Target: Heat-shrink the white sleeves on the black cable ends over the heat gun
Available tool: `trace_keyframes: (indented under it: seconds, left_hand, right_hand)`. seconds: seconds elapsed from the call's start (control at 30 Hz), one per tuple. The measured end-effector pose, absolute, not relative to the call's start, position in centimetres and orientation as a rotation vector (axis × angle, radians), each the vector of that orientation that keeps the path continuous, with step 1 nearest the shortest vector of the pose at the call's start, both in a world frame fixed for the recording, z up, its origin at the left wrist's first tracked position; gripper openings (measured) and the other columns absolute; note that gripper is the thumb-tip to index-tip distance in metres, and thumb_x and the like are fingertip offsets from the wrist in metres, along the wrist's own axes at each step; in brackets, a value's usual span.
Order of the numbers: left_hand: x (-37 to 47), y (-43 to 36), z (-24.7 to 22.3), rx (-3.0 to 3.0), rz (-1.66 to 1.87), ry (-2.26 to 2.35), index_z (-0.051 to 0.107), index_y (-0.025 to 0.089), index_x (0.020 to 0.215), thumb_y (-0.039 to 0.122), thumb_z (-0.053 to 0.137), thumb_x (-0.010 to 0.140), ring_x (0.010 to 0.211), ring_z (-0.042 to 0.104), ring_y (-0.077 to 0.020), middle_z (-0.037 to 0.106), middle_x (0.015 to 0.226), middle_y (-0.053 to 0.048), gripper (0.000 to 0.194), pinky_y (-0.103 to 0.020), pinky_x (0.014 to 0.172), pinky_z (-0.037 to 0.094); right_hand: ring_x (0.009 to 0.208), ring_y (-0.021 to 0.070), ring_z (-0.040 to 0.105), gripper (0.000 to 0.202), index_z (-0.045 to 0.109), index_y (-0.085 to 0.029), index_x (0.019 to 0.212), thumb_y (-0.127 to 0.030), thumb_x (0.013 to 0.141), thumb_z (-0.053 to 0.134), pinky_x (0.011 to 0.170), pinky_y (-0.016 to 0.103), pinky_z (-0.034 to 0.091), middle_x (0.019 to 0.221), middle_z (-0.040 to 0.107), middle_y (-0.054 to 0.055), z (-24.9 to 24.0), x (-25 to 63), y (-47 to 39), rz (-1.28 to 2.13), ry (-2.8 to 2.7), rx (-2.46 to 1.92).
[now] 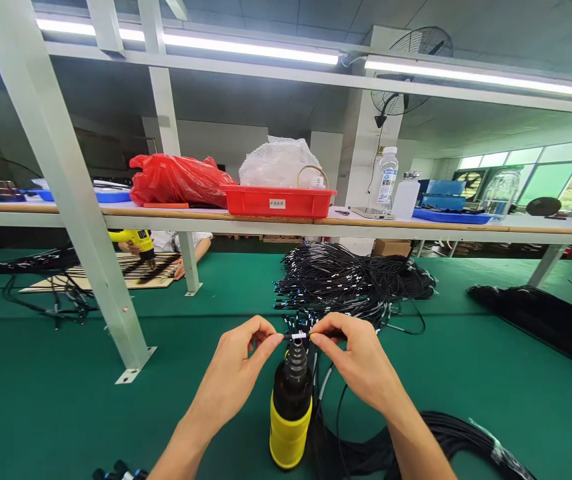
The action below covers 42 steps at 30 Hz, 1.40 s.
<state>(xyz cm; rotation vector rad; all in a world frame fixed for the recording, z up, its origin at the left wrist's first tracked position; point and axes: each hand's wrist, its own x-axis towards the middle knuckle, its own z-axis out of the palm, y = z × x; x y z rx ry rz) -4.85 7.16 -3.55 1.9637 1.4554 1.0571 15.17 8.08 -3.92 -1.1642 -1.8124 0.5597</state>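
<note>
Between my two hands a thin black cable (pixel 289 337) with a white sleeve on it stretches across the nozzle of a heat gun. The yellow and black heat gun (pixel 291 427) stands upright on the green bench, its stepped metal nozzle pointing up. My left hand (pixel 246 363) pinches the cable's left end between thumb and forefinger. On the other side my right hand (pixel 353 350) pinches it just right of the white sleeve. The sleeve sits right at the nozzle's tip; whether they touch I cannot tell.
Behind my hands lies a large pile of black cables (pixel 336 277). A coiled cable bundle (pixel 446 427) rests at the front right. A white post (pixel 101 280) rises on the left. Further back, a co-worker's hand holds another yellow heat gun (pixel 139 241). A red tray (pixel 279 202) sits on the shelf.
</note>
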Motion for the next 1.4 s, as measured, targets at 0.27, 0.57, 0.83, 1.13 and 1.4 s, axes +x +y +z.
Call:
trace_keyframes:
  seconds: [0.27, 0.57, 0.83, 1.13, 1.4]
  left_hand:
    - [-4.8, 7.1, -3.8, 1.961, 1.102, 1.412, 0.056, 0.024, 0.083, 0.04, 0.053, 0.09, 0.076, 0.049, -0.0155, 0.055, 0.078, 0.004, 0.018, -0.025, 0.067, 0.037]
    - [-5.0, 6.7, -3.4, 2.024, 0.983, 1.491, 0.043, 0.022, 0.064, 0.056, 0.033, 0.095, 0.061, 0.044, -0.0145, 0.049, 0.062, 0.005, 0.047, -0.026, 0.059, 0.032]
    - [-5.1, 6.9, -3.4, 2.008, 1.066, 1.398, 0.055, 0.024, 0.08, 0.045, 0.046, 0.094, 0.073, 0.048, -0.0159, 0.055, 0.075, 0.004, 0.027, -0.026, 0.065, 0.036]
    - [-5.0, 6.8, -3.8, 2.083, 1.044, 1.512, 0.044, 0.022, 0.067, 0.052, 0.03, 0.097, 0.069, 0.047, -0.0182, 0.051, 0.069, 0.002, 0.044, -0.03, 0.067, 0.034]
    - [-5.3, 6.6, -3.7, 2.029, 1.048, 1.478, 0.054, 0.024, 0.085, 0.05, 0.038, 0.095, 0.081, 0.051, -0.0194, 0.057, 0.085, 0.001, 0.032, -0.029, 0.071, 0.037]
  right_hand:
    - [0.076, 0.0151, 0.062, 0.013, 0.07, -0.022, 0.085, -0.021, 0.088, 0.058, 0.065, 0.025, 0.043, 0.082, 0.071, -0.001, -3.6, 15.6, 7.5, 0.525, -1.861, -1.178]
    - [0.065, 0.0126, 0.055, 0.023, 0.066, -0.019, 0.074, -0.024, 0.093, 0.054, 0.059, 0.024, 0.036, 0.072, 0.067, -0.003, -3.2, 15.4, 7.1, 0.457, -1.916, -1.148]
    - [0.07, 0.0135, 0.06, 0.013, 0.069, -0.02, 0.079, -0.017, 0.087, 0.059, 0.059, 0.023, 0.038, 0.076, 0.069, -0.002, -3.7, 15.3, 7.6, 0.471, -1.85, -1.16]
    - [0.059, 0.0122, 0.052, 0.031, 0.065, -0.019, 0.071, -0.029, 0.095, 0.049, 0.056, 0.024, 0.033, 0.064, 0.064, -0.003, -3.5, 15.4, 7.1, 0.477, -1.964, -1.191]
    - [0.065, 0.013, 0.055, 0.02, 0.061, -0.019, 0.073, -0.023, 0.092, 0.054, 0.059, 0.023, 0.037, 0.07, 0.065, -0.002, -3.8, 14.7, 7.3, 0.513, -1.884, -1.147]
